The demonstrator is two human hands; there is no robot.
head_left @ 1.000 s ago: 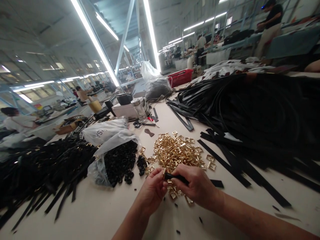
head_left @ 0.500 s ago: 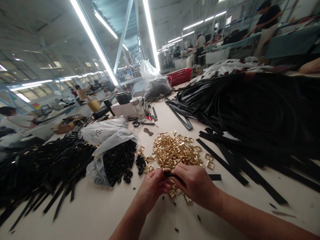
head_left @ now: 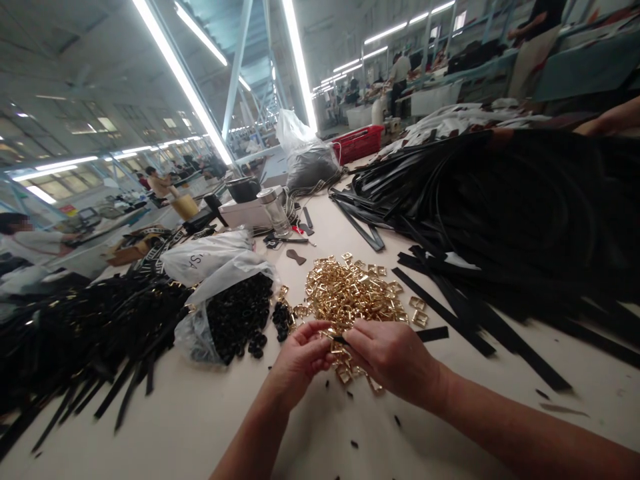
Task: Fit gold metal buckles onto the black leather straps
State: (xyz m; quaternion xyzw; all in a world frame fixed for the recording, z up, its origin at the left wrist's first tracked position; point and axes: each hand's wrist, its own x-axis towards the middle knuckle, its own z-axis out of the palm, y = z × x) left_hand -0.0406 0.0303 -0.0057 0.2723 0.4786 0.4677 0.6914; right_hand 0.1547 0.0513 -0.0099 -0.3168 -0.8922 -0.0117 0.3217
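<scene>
Co-worker's forearm [head_left: 614,119] further in | right hand [head_left: 390,355] pinching black strip [head_left: 341,339] | left hand [head_left: 301,355]: grip unclear | gold buckles [head_left: 350,293] beyond

Blk strip [head_left: 339,339] mostly hidden by R hand [head_left: 390,357]; bit at L hand's [head_left: 303,353] fingertips too small to ID. Surface's [head_left: 200,427] near edge cut off at btm. Strip heap [head_left: 525,213], twd surface's R edge, cut off, as is another person's arm [head_left: 613,119]. Far workers [head_left: 400,72] blurred.

I observe one narrow black strap [head_left: 340,339], mostly hidden in the right hand [head_left: 387,357], its visible end at the left hand [head_left: 303,353]. Gold-coloured rectangular buckles [head_left: 350,293] lie loosely heaped nearby.
</scene>
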